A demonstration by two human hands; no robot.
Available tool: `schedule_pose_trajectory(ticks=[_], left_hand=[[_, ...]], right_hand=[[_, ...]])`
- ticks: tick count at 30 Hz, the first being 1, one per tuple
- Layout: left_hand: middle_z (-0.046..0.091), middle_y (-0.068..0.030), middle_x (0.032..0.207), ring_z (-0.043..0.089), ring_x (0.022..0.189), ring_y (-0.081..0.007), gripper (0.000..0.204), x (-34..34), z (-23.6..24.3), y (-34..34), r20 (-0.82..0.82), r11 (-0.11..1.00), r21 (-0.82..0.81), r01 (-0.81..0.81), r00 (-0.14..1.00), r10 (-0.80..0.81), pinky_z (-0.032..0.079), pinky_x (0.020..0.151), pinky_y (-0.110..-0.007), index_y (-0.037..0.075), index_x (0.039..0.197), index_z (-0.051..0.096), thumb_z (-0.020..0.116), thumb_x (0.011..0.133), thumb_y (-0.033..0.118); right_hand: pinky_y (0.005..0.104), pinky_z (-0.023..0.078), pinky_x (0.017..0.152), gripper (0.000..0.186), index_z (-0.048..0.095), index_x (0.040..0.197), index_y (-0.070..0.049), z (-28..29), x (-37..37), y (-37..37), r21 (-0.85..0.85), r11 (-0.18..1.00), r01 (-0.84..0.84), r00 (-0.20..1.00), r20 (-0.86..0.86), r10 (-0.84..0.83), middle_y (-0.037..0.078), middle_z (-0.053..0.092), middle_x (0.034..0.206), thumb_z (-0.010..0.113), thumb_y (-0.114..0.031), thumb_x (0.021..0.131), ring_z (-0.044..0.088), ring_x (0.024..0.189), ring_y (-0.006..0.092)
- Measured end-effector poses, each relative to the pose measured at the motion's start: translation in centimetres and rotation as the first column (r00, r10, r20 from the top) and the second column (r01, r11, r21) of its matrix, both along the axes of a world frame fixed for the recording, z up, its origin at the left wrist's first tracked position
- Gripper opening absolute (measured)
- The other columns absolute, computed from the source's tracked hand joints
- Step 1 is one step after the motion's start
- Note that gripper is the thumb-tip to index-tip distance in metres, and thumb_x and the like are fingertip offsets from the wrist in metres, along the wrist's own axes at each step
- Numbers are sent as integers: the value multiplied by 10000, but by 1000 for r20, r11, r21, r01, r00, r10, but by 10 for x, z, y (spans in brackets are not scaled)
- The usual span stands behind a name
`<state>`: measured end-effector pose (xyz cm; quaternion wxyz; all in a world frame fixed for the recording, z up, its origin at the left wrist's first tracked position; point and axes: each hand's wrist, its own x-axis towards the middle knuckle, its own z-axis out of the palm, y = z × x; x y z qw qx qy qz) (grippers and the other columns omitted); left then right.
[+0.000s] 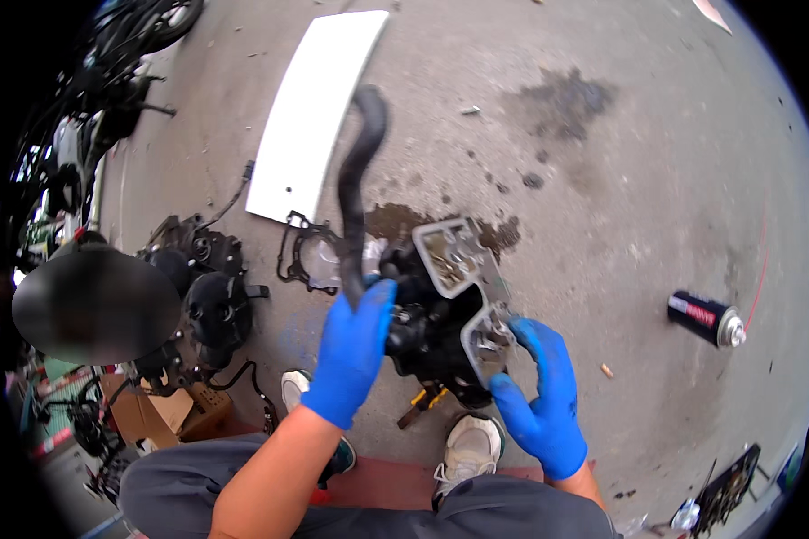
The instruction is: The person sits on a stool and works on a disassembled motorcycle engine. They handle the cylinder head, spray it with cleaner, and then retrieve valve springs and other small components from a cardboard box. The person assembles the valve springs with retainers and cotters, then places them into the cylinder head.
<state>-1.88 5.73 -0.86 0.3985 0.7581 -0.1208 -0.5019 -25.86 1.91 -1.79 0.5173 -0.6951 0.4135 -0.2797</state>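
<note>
- Engine part (440,314), black and oily, held up over the concrete floor (620,180), just above the dark oil stain (404,220).
- Left hand (351,355), blue-gloved, clamped round the black rubber hose (358,189) where it meets the engine part.
- Right hand (539,395), fingers curled on the grey metal flange (485,337) at the engine part's lower right.
- Better kept low and close, weight shared by both hands; oily surfaces likely slippery.
- Worth minding the white shoes (467,445) right below the engine part.
- Spray can (706,317) lying well right of the engine part, white panel (315,108) beyond it.
</note>
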Motion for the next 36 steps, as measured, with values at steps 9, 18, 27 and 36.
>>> schedule_pose_trajectory(ticks=[9,18,27,36], left_hand=[[672,-161,818,675,773,-255,596,-22,29,-27,136,998,61,33,990,-41,516,724,-379,-65,1105,489,591,920,492],[672,-247,1048,644,995,-412,471,68,134,28,170,478,245,843,448,-878,494,893,-491,-27,1049,629,461,949,401],[706,-129,832,655,720,-194,433,228,284,254,176,867,353,351,885,-430,535,696,-335,28,1003,716,579,943,434],[670,-146,1073,641,1004,-311,485,336,170,619,749,859,506,69,459,-478,491,902,-392,71,1177,642,745,763,301]], right_hand=[[407,421,1016,494,514,1296,39,-4,8,-1,97,994,-51,989,-135,64,209,552,1282,668,-76,841,552,1172,327],[374,500,914,367,580,1203,101,120,59,-83,-206,977,57,996,-53,-69,211,667,1076,550,-209,1008,644,985,264],[305,461,587,249,623,853,18,227,160,-63,-182,802,-569,793,-380,476,86,592,686,537,-166,997,556,624,170],[422,491,738,238,633,1060,-19,228,330,120,73,-61,-995,-93,-620,779,159,630,887,699,-107,849,602,834,350]])
